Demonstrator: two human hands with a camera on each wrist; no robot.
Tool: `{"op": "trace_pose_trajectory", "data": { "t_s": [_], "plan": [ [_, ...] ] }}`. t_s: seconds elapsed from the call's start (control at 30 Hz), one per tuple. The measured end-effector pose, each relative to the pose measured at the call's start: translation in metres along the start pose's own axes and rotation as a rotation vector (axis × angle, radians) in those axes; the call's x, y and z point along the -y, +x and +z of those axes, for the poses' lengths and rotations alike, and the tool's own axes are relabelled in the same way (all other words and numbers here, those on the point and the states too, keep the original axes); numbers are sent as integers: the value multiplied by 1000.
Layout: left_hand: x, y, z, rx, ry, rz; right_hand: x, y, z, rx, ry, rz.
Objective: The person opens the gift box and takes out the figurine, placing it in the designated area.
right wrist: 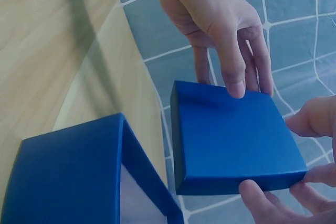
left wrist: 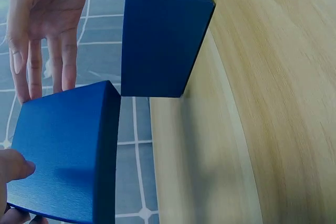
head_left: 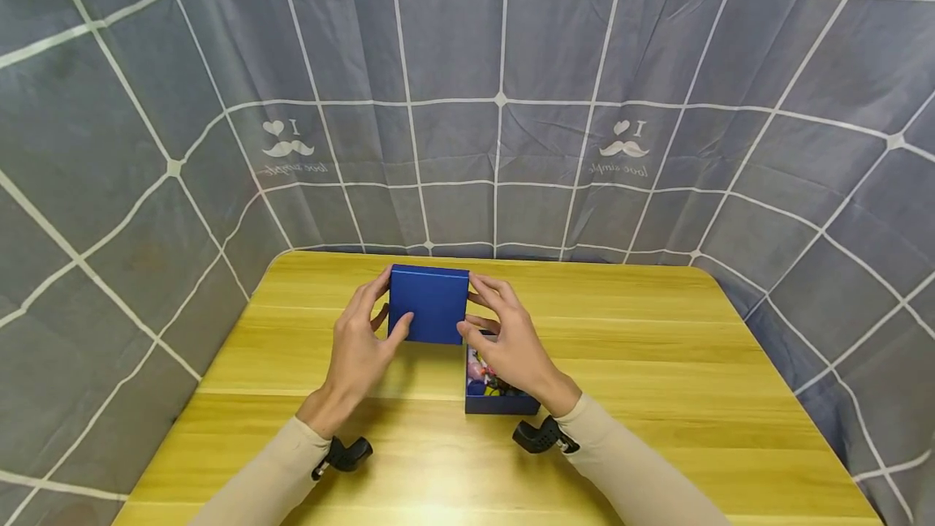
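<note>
A flat square blue box lid (head_left: 429, 305) is held up above the table, its broad face toward me. My left hand (head_left: 360, 350) grips its left side, thumb on the face and the other fingers behind the edge. On the other side my right hand (head_left: 514, 343) holds the right edge, with the thumb near the lower corner. Beneath the right hand stands an uncovered blue box (head_left: 501, 405), holding small colourful items (head_left: 478, 373) partly hidden by that hand. The right wrist view shows the lid (right wrist: 239, 135) beside the box (right wrist: 63, 177).
The wooden table (head_left: 643, 396) has a rounded back edge. A grey curtain (head_left: 453, 144) with white grid lines hangs behind and on both sides. Black wrist devices (head_left: 349, 454) sit at the cuffs of both light sleeves (head_left: 270, 473).
</note>
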State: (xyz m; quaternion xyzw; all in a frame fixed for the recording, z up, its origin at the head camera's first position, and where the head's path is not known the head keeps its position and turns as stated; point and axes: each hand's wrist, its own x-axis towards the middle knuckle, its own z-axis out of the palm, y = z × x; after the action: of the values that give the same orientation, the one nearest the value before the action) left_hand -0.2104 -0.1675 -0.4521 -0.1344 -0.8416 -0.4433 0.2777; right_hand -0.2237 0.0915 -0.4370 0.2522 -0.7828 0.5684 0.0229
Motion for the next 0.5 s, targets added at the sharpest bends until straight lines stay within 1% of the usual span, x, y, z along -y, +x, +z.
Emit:
{"op": "trace_pose_trajectory", "data": {
  "t_s": [0.07, 0.23, 0.33, 0.5],
  "plan": [
    [1, 0, -2, -2, 5, -3, 0, 1, 2, -2, -14, 0],
    [4, -1, -8, 5, 57, -15, -1, 4, 8, 8, -55, -5],
    [5, -1, -12, 26, 80, -32, -1, 6, 12, 11, -84, -22],
    [9, -1, -17, 65, 83, -68, -2, 9, 15, 14, -99, -45]
  ]
}}
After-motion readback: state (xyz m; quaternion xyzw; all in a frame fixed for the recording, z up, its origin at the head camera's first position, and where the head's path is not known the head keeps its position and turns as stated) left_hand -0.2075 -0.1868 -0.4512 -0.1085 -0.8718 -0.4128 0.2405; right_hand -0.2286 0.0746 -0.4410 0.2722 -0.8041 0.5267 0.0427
